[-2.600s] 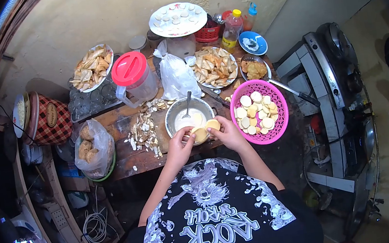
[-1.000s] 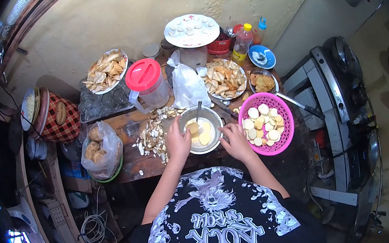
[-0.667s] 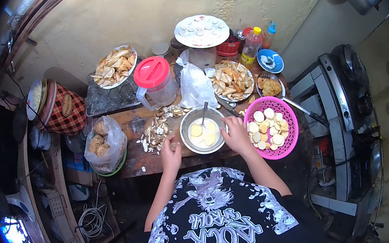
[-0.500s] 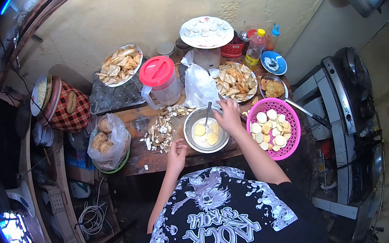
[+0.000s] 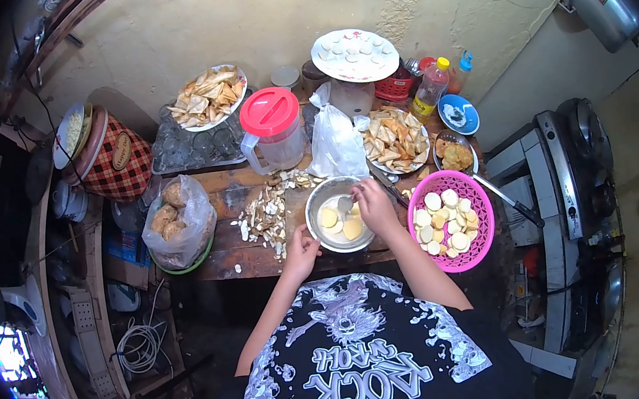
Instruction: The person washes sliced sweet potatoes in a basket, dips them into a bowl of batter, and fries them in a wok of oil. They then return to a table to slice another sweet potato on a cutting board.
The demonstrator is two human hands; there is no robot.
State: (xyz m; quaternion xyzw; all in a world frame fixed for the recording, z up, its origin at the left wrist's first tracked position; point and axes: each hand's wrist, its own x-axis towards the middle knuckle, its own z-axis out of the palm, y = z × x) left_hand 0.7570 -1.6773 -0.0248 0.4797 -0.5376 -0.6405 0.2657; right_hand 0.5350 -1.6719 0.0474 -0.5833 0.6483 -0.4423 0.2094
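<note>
A metal bowl (image 5: 314,235) stands at the table's front edge, with pale batter and several yellowish round slices (image 5: 352,229) inside. Over its right side is my right hand (image 5: 371,203), fingers closed round the handle of a spoon (image 5: 345,203) that dips into the bowl. My left hand (image 5: 303,253) is beside the bowl's lower left rim, its fingers bent; whether they press on the rim is too small to tell. A pink basket (image 5: 486,221) of round pale slices stands right of the bowl. Peelings (image 5: 265,220) lie to the left.
A red-lidded pitcher (image 5: 272,130), a white plastic bag (image 5: 334,139) and a plate of folded pastries (image 5: 395,139) stand behind the bowl. Bagged brown roots (image 5: 176,224) are at the left. A ladle handle (image 5: 509,200) sticks out over the right edge.
My right hand has come down onto the spoon and closed round its handle, and the spoon has shifted. My left hand has moved closer to the bowl. The view has shifted slightly.
</note>
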